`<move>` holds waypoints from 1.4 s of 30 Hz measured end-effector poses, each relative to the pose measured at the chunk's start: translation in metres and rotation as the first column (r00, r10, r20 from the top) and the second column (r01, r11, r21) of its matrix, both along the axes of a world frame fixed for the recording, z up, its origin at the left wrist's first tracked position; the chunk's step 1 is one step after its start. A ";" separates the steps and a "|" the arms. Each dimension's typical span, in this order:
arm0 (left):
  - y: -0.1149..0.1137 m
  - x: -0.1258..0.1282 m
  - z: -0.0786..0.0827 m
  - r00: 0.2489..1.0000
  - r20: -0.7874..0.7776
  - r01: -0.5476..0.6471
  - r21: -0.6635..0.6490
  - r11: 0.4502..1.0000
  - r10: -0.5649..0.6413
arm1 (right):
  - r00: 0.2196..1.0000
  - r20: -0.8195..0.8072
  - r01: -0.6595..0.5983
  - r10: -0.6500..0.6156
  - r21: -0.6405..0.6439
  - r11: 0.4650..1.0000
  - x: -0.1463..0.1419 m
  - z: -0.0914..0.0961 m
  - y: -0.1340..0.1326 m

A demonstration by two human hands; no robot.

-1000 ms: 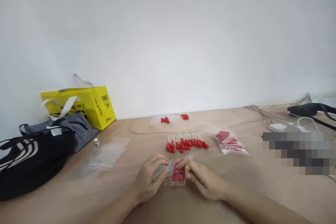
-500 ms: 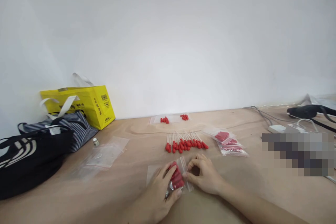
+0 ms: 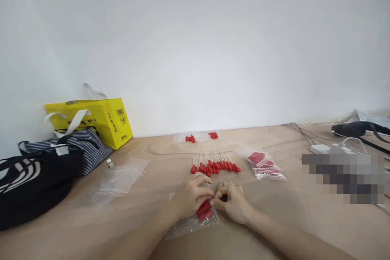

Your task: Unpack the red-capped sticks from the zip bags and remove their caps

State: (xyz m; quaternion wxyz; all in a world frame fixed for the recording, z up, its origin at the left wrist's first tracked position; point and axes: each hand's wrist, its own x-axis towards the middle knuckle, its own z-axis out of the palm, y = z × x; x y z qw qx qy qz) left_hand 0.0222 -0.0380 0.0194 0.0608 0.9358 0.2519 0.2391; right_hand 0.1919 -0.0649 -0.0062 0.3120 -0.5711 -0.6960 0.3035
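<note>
A clear zip bag (image 3: 191, 226) with red pieces (image 3: 204, 210) in it lies on the table before me. My left hand (image 3: 195, 195) is closed on the bag's upper edge, its fingertips close to those of the other hand. From the right, my right hand (image 3: 230, 201) pinches the same edge between thumb and forefinger. Part of the bag is hidden under my left hand. Just beyond the hands, a row of red-tipped sticks (image 3: 215, 165) lies with the pale ends pointing away from me.
Filled zip bags (image 3: 268, 170) are stacked to the right, loose clear bags (image 3: 122, 180) and a small bottle (image 3: 110, 164) to the left. Red pieces (image 3: 190, 139) lie on a bag near the wall. A yellow bag (image 3: 117, 124) and black bag (image 3: 39, 187) stand far left; cables (image 3: 301, 128) run at right.
My left hand has moved from over the middle of the bag up to its edge, near my right hand. More of the bag's near part now shows, and the bag has turned.
</note>
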 end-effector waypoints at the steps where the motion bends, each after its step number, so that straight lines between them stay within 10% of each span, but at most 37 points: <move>1: 0.001 0.000 -0.002 1.000 0.020 0.017 0.027 0.999 -0.018 | 1.000 -0.003 0.000 0.000 -0.001 1.000 0.000 0.000 0.000; 42: -0.001 0.001 -0.002 0.993 -0.107 -0.073 -0.153 0.986 0.057 | 0.992 0.126 -0.019 0.019 0.005 1.000 -0.001 0.003 0.000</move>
